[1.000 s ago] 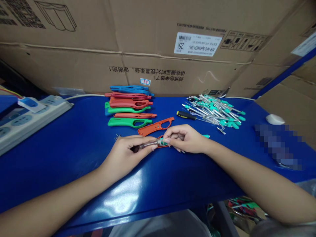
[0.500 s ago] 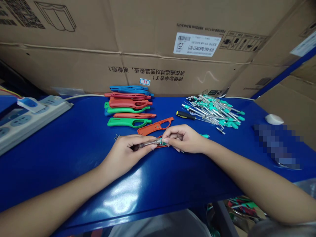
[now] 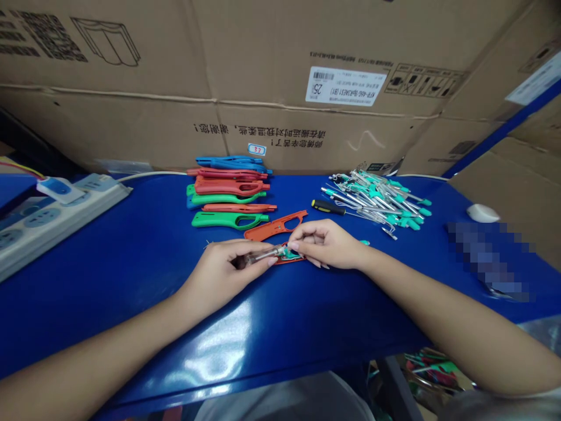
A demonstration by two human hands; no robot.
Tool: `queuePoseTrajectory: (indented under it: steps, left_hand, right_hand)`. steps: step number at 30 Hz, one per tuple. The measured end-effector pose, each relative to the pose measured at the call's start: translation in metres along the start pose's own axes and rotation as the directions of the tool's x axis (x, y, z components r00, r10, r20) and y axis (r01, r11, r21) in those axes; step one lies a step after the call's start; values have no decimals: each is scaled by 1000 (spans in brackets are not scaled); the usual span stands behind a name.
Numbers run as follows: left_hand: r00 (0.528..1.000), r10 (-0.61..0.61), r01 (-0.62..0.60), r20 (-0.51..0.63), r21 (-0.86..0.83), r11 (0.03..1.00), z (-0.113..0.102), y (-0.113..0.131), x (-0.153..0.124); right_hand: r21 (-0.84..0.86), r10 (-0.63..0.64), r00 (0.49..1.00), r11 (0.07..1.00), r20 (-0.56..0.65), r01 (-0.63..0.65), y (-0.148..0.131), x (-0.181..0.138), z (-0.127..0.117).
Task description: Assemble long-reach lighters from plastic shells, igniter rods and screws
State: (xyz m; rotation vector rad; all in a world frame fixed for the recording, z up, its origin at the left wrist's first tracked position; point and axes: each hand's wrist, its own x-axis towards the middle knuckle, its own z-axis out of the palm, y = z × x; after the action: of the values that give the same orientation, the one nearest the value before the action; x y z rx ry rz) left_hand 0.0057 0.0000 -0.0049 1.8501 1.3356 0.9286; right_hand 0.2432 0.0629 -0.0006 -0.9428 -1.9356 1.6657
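Brown cardboard boxes (image 3: 280, 88) are stacked along the back of a glossy blue table (image 3: 131, 251). A white power strip (image 3: 44, 216) lies at the far left edge. Toward the back of the table sits a pile of plastic handle shells (image 3: 228, 190) in blue, red and green. To the right of it is a heap of rods (image 3: 381, 199) with teal fittings, and a black-handled screwdriver (image 3: 328, 206) lies just beside the heap. A small white rounded object (image 3: 482, 212) rests farther right.

Both of the person's forearms reach in from the near edge and meet at the middle of the table. The left hand (image 3: 223, 266) has its grip closed around the dark end of a metal rod (image 3: 265, 255), thumb and fingers wrapped over it, and the shaft points to the right. The right hand (image 3: 326, 242) has its grip closed too, with the fingertips pinching the teal end of that same rod. Under the teal end a red shell (image 3: 294, 259) lies flat on the table, mostly hidden by the fingers. A loose orange shell (image 3: 276, 225) lies just behind the hands, apart from the pile.
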Motion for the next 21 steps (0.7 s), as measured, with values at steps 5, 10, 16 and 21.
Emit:
queuePoseTrajectory:
  steps: [5, 10, 16, 21]
  left_hand:
    - [1000, 5, -5, -6, -25, 1000, 1, 0, 0]
    - [999, 31, -33, -33, -67, 997, 3, -1, 1]
    - [998, 55, -57, -33, -59, 997, 3, 1, 1]
    - [1000, 17, -18, -14, -69, 997, 2, 2, 1]
  right_hand:
    - [34, -23, 1000, 999, -18, 23, -1, 1, 3]
    - [68, -26, 999, 997, -39, 29, -5, 0, 7]
    - [85, 8, 999, 996, -46, -4, -7, 0, 10]
    - [90, 12, 999, 996, -53, -7, -6, 0, 10]
